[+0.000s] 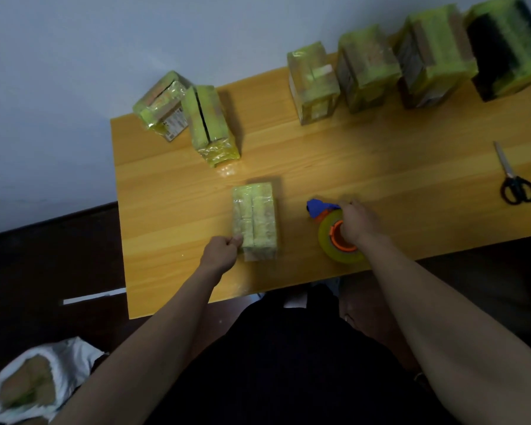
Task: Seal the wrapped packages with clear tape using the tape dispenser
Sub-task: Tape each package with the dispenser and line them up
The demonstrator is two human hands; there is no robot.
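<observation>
A small wrapped package [255,220], pale and covered in shiny film, lies near the front of the wooden table [365,167]. My left hand [221,251] pinches its near left corner. To its right is the tape dispenser [331,225], blue at the head with an orange hub and a yellowish roll of clear tape. My right hand [357,223] grips the dispenser from above, fingers curled over it.
Two wrapped packages [196,118] stand at the table's far left. Several more [380,69] line the far right along the wall. Black-handled scissors [514,179] lie at the right edge. A white bag [34,384] sits on the floor at lower left.
</observation>
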